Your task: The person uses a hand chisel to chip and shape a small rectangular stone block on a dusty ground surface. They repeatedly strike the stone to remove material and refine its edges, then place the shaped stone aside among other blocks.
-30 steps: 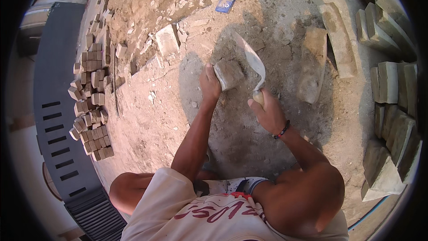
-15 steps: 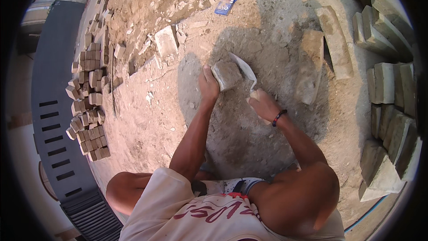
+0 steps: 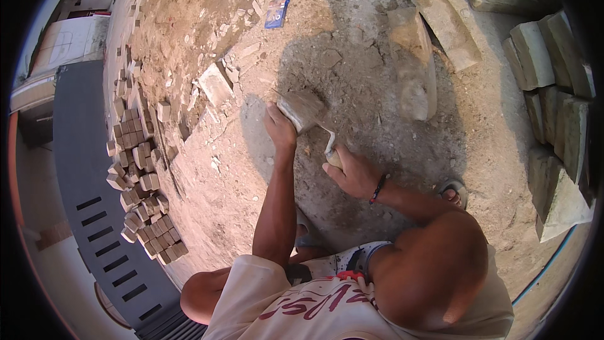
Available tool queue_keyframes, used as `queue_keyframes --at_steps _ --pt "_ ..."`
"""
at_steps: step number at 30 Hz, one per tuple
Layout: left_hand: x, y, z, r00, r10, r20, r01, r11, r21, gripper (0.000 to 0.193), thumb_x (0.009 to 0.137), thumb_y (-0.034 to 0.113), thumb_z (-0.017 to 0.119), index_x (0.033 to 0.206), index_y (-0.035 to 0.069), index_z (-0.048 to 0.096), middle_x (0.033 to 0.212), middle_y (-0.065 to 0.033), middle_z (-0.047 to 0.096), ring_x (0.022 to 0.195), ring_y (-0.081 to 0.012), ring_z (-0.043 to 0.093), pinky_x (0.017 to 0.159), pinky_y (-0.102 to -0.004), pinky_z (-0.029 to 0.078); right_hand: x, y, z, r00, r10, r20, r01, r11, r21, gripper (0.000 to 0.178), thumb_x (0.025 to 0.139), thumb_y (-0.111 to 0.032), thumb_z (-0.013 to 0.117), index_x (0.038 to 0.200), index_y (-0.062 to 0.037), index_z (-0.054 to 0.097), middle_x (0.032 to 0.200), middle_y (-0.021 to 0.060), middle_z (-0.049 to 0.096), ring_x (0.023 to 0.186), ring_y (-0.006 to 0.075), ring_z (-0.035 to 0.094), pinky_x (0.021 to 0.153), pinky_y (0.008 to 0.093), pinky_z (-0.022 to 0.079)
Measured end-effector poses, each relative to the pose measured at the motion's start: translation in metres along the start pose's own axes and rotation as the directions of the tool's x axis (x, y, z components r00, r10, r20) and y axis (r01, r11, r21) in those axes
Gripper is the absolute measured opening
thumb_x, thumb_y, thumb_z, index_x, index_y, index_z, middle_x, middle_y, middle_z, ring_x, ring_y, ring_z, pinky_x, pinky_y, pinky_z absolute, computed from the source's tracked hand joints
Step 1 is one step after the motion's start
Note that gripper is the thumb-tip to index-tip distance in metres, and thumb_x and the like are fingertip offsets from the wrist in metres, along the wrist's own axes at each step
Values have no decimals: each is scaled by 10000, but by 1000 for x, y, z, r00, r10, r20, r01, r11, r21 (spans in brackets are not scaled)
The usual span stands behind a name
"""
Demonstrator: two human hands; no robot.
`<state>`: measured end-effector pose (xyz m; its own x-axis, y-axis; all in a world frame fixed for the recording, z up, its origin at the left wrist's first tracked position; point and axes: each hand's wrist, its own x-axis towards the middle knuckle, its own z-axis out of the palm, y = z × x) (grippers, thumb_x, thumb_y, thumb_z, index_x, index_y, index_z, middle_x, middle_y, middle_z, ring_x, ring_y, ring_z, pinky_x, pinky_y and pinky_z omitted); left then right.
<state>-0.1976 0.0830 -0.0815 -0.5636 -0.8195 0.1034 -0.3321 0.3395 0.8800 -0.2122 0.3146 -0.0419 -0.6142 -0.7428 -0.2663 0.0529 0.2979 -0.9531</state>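
Note:
My left hand is closed around the left side of a grey-brown block, its fingers partly hidden by it. The block has a rough, dusty top and a paler side face. In my right hand is a trowel, gripped by its pale handle. The trowel's bent metal neck reaches the block's right lower corner. Most of the blade is hidden at the block, and I cannot tell whether it lies under or against it. A dark beaded bracelet circles my right wrist.
Small paving blocks are stacked at left, beside a dark slotted gate. Long curb pieces lie ahead on the right, and larger slabs stand along the right edge. A blue packet and a pale broken slab lie on the dirt.
The trowel has swung left, so its blade, earlier visible beside the block, is now mostly hidden at it. My right hand is closer to the block. The whole view has turned somewhat.

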Motion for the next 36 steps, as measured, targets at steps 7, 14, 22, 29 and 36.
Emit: queue_keyframes --at_steps 7,14,22,29,36 --pt "1 15 4 1000 -1 12 -1 990 142 527 1088 383 296 914 -44 550 816 -174 572 775 -263 512 759 -413 428 -7 5 0 996 87 1 -87 996 1 454 939 -340 583 1169 44 503 925 311 660 880 515 636 774 560 501" --pt "-1 35 8 990 -129 57 91 891 444 511 1032 436 415 1063 -46 582 999 -196 643 954 -308 619 853 -437 470 3 54 0 975 220 3 -219 974 -55 469 933 -388 582 1165 16 536 927 288 667 922 478 644 777 548 488" --pt "-5 73 -28 478 -763 434 874 461 -151 394 967 373 441 1247 125 563 1226 -86 603 1079 -290 584 869 -493 475 -18 7 -15 983 89 -160 -54 976 210 419 928 -337 619 1130 21 537 879 273 660 849 474 652 732 519 502" --pt "-35 94 -16 461 -789 407 872 318 -372 397 965 351 424 1261 125 562 1259 -93 594 1185 -276 526 986 -511 404 19 42 -30 976 213 34 -210 974 -82 415 936 -315 611 1134 38 519 915 302 660 877 493 649 737 529 504" --pt "-40 100 -10 484 -771 414 849 298 -437 405 958 342 435 1275 124 558 1280 -89 594 1194 -281 535 1010 -503 408 -22 10 -22 989 -134 61 142 980 -138 417 926 -300 620 1141 47 531 913 306 655 888 465 656 740 505 509"
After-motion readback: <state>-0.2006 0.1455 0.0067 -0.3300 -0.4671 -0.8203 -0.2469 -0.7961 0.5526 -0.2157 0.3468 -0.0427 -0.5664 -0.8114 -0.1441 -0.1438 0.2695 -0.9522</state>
